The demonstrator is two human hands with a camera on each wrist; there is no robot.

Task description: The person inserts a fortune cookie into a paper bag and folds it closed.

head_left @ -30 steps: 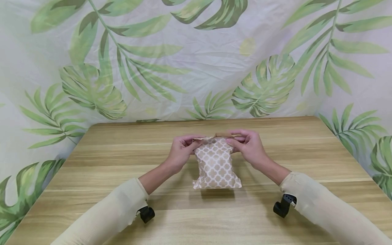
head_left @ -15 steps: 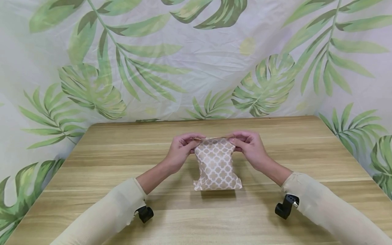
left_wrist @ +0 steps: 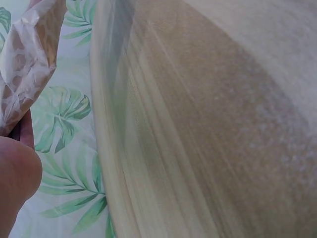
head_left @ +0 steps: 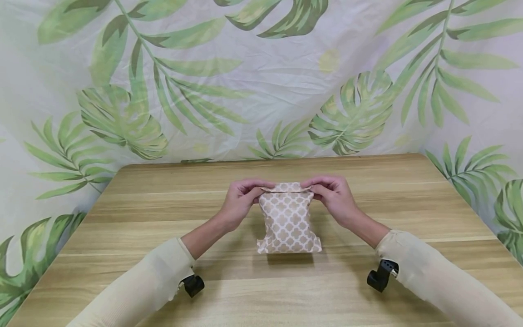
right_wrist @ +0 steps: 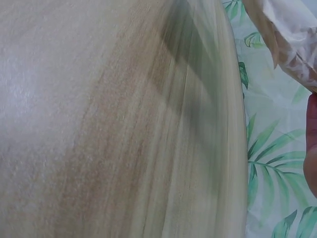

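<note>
A small tan paper bag [head_left: 288, 220] with a white lattice pattern is held up over the middle of the table, its top edge folded over toward the person. My left hand [head_left: 241, 202] pinches the fold at its left end between thumb and fingers. At the right end, my right hand [head_left: 333, 197] pinches the same fold. In the left wrist view the crinkled side of the bag [left_wrist: 27, 64] shows above part of the hand [left_wrist: 17, 171]. The right wrist view catches the bag's other side [right_wrist: 292, 44] and a bit of the hand [right_wrist: 312, 148].
The wood-grain table [head_left: 163, 236] spreads under both arms, its far edge close to a leaf-printed cloth [head_left: 278, 91]. Black wrist cameras hang below the left sleeve [head_left: 143, 281] and the right sleeve [head_left: 441, 277].
The bag's top edge, upright and showing its brown inside a second ago, has been folded down toward the person into a patterned flap. Both hands stay nearly in place.
</note>
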